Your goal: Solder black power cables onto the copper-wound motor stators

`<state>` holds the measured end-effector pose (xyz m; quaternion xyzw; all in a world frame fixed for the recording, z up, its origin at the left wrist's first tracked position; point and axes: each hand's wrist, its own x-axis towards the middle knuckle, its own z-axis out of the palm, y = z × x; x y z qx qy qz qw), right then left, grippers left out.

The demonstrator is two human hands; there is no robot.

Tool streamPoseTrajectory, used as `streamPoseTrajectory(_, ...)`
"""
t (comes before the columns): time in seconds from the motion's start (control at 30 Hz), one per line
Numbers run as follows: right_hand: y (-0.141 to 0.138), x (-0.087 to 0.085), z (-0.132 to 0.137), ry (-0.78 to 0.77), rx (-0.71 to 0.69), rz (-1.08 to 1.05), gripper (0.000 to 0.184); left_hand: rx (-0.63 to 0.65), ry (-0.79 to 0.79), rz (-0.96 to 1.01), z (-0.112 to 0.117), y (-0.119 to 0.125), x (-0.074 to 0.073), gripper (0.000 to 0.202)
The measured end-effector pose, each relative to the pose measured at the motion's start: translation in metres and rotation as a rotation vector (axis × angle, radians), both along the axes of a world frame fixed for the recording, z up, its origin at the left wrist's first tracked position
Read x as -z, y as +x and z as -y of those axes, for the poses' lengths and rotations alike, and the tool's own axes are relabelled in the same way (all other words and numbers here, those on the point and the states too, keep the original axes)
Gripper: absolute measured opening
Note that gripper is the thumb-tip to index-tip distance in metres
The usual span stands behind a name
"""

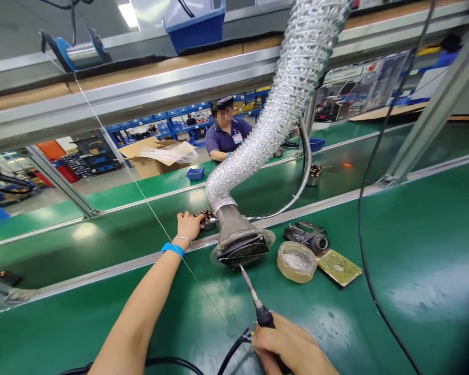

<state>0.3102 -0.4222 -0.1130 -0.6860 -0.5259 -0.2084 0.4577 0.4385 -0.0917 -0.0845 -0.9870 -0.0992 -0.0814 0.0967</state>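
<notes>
Right hand: right hand [293, 346] sits nearest the camera at the bottom edge, fingers closed around the dark handle of one soldering iron [254, 294], tip slanting up and away toward the fan grille.
Iron cable: one black cable [230, 354] loops off the handle across the green counter [414, 250].
Left arm: bare forearm stretches forward, with one blue wristband [173, 249] and a thin bracelet beside it.
Left hand: left hand [188, 225] rests at the near rail of the conveyor, fingers curled toward and touching one small copper-wound part [208, 220]; whether they fully grip it cannot be told, since the hand hides its near side.
Solder wire: one thin strand [140, 190] runs down from one spool [80, 52] on the upper rail, passing just beside the left wrist.
Fume extractor: one round fan grille [244, 251] faces the iron, fed by one crinkled silver hose [285, 104] hanging from above.
Right of the fan: one shallow round tub [296, 260], one yellowish sponge pad [339, 267], one black iron stand [308, 235], close together.
Step in hand, as a judgement: the part seems to be fetched from the belt while the iron waits; the next move likely calls for bringing part, wire and tip together before the grille.
Belt: a second wound part [315, 174] stands farther along.
Far side: one person in a dark blue shirt [226, 138] sits across the line, with one open cardboard box [156, 156] and one small blue bin [195, 173] near.
</notes>
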Motion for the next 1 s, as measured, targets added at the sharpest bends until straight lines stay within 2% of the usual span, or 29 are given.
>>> streamPoseTrajectory(0.07, 0.0, -0.003, 0.001, -0.001, -0.014, 0.0, 0.021, -0.025, 0.015, 0.019, -0.001, -0.009, -0.004, 0.026)
streamPoseTrajectory(0.13, -0.001, -0.005, 0.001, 0.001, -0.032, -0.008, 0.023, -0.057, 0.033, 0.033, -0.003, -0.028, -0.009, 0.027)
streamPoseTrajectory(0.3, -0.003, -0.002, -0.001, 0.033, -0.073, -0.026, 0.027, -0.126, 0.073, 0.023, -0.005, -0.103, -0.02, 0.029)
streamPoseTrajectory(0.47, -0.003, -0.001, -0.001, 0.065, -0.075, -0.042, 0.025, -0.155, 0.054, -0.051, -0.001, -0.17, -0.02, 0.022)
streamPoseTrajectory(0.57, -0.002, -0.002, -0.001, 0.067, -0.087, -0.068, 0.023, -0.153, 0.041, -0.051, 0.014, -0.198, -0.024, 0.028)
streamPoseTrajectory(0.63, -0.002, -0.002, -0.002, 0.07, -0.1, -0.079, 0.024, -0.152, -0.002, 0.034, 0.038, -0.215, -0.028, 0.036)
streamPoseTrajectory(0.7, -0.001, 0.0, -0.002, 0.068, -0.117, -0.067, 0.027, -0.102, -0.174, 0.173, 0.074, -0.23, -0.032, 0.034)
streamPoseTrajectory(0.8, 0.001, 0.004, 0.0, 0.021, -0.142, -0.037, 0.026, 0.164, -0.592, 0.097, 0.131, -0.242, -0.03, 0.029)
streamPoseTrajectory(0.87, 0.003, 0.007, 0.003, -0.017, -0.159, -0.022, 0.023, 0.254, -0.782, 0.041, 0.157, -0.241, -0.024, 0.03)
streamPoseTrajectory(0.93, 0.004, 0.009, 0.005, -0.041, -0.174, 0.002, 0.022, 0.232, -0.987, -0.061, 0.169, -0.232, -0.016, 0.031)
streamPoseTrajectory(1.0, 0.004, 0.008, 0.007, -0.059, -0.176, 0.025, 0.024, 0.134, -1.251, -0.184, 0.171, -0.221, -0.009, 0.038)
